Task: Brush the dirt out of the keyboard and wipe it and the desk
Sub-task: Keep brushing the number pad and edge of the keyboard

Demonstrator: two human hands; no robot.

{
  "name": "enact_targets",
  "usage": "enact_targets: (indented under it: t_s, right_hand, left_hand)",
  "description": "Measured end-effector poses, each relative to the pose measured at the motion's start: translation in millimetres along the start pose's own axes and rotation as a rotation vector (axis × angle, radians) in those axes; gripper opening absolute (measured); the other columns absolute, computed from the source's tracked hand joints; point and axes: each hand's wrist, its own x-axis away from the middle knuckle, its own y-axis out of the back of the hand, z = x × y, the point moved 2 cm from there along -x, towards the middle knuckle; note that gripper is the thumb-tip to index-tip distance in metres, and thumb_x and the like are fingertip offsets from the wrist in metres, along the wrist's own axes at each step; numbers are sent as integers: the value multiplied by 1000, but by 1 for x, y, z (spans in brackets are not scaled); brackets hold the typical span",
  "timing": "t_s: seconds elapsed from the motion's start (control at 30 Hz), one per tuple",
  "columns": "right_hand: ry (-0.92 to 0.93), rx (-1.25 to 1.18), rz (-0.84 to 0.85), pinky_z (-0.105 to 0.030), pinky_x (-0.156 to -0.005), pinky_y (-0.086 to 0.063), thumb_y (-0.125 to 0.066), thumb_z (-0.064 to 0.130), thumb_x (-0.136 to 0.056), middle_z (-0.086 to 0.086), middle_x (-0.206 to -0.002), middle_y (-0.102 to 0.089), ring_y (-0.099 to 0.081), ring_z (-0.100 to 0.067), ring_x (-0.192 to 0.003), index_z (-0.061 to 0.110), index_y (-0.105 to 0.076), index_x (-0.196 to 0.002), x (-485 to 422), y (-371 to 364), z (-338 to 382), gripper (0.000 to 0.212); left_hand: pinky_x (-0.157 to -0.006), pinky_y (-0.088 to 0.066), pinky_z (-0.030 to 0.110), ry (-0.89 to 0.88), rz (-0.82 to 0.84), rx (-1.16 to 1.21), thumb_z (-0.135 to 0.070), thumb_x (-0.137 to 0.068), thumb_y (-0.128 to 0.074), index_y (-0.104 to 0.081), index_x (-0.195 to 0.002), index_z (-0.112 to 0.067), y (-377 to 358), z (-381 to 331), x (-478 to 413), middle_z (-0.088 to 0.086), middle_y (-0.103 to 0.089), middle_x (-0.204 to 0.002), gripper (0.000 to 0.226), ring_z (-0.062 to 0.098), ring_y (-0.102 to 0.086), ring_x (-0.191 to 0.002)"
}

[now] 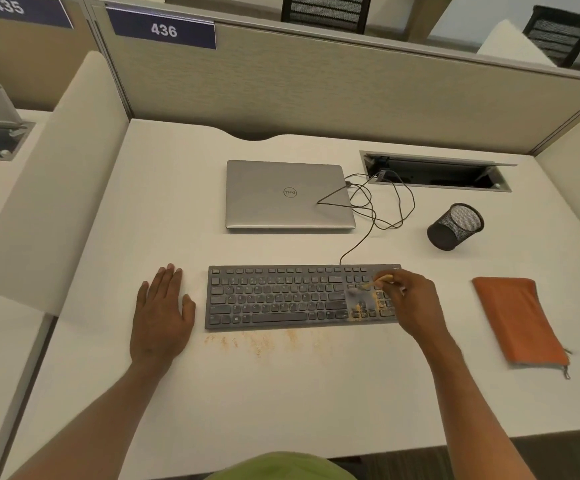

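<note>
Head view: a dark grey keyboard (302, 296) lies flat on the white desk (281, 393), its long side parallel to the near edge, roughly centred before the person. Orange-tan crumbs cling to its right end, thickest around the arrow keys and the lower number pad; the left and middle keys look clean, their legends faint. More of the same dirt (261, 341) is strewn in streaks on the desk just near of the keyboard, under its middle.

The right hand (411, 303) hovers over the keyboard's right end, fingers pinched around a small brush (368, 289) with a tan handle; its bristles are a grey blur over the number pad. The left hand (162, 311) lies flat and slack on the desk just left of the keyboard, fingers spread, gripping nothing.

A thin cable (371, 216) runs from the keyboard's far edge, loops on the desk, and reaches a closed silver laptop (281, 195) farther back. Right of the laptop a black mesh cup (455, 226) lies tipped on its side. An orange cloth (517, 320), folded, rests right of the keyboard, well apart from it.
</note>
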Motion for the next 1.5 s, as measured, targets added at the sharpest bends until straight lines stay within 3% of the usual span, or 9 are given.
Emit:
enact_targets:
  t_s: [0.1, 0.33, 0.47, 0.57, 0.63, 0.77, 1.03, 1.33, 1.5]
  right_hand:
    - [-20, 147, -100, -31, -62, -53, -66, 15, -97, 4, -92, -74, -65, -8, -75, 25, -72, -89, -2, 10, -10, 15]
    - [-107, 23, -378, -1, -57, -40, -62, 15, -99, 2, -86, -71, -61, 0, -74, 16, -77, -96, -10, 23, -9, 16]
    - [-66, 40, -331, -4, -64, -41, -63, 12, -99, 4, -93, -71, -63, -9, -78, 17, -75, -96, -16, 23, -15, 13]
    - [-80, 149, -377, -31, -72, -48, -65, 11, -98, 0, -99, -73, -62, -20, -86, 19, -73, -97, -21, 30, -29, 12]
    - [-35, 248, -329, -39, -72, -52, -66, 7, -96, -4, -97, -74, -64, -26, -84, 18, -73, -95, -24, 32, -34, 13]
    - [33, 359, -235, -37, -70, -52, -65, 9, -96, -3, -94, -75, -64, -25, -80, 20, -75, -94, -27, 26, -33, 15]
    - [104, 325, -98, -39, -79, -52, -63, 12, -96, 0, -96, -75, -62, -19, -87, 20, -78, -96, -23, 12, -16, 17]
    - [67, 242, -202, -40, -81, -55, -63, 12, -97, 5, -97, -74, -63, -18, -87, 31, -70, -90, -26, 24, -15, 22]
    - [81, 164, -202, -37, -80, -52, -63, 9, -97, 5, -93, -73, -64, -18, -86, 23, -76, -95, -20, 14, -3, 19]
  left_hand:
    - [-132, -13, 44, 0, -2, -1, -38, -100, -30, -40, -159, -6, 0, -1, 1, 9, -36, -167, 68, 19, -26, -158]
    - [-132, -13, 43, 4, -1, -5, -38, -101, -29, -39, -160, -7, -1, -2, 1, 9, -35, -168, 68, 19, -25, -159]
    - [-132, -13, 43, 3, -3, -9, -37, -101, -29, -39, -160, -6, 0, -2, 1, 9, -36, -168, 67, 19, -26, -158]
    - [-132, -13, 43, 1, 0, -12, -37, -101, -29, -39, -160, -6, 0, -3, 1, 9, -36, -168, 67, 20, -26, -158]
    - [-132, -12, 42, 6, -1, -5, -37, -101, -30, -40, -160, -6, 1, -3, 1, 9, -36, -168, 67, 19, -26, -158]
    - [-132, -12, 42, 10, -6, 0, -36, -101, -30, -41, -159, -6, 1, -4, 1, 9, -37, -167, 66, 19, -26, -158]
    - [-131, -14, 44, 10, -1, 8, -37, -101, -29, -40, -159, -6, 1, -4, 1, 9, -37, -167, 68, 20, -27, -158]
    - [-132, -11, 42, 17, 7, 8, -38, -101, -28, -39, -160, -7, 2, -5, 1, 8, -35, -168, 68, 18, -25, -159]
    - [-132, -11, 42, 19, 4, 19, -38, -100, -28, -40, -159, -6, 2, -5, 1, 8, -36, -168, 68, 18, -25, -158]
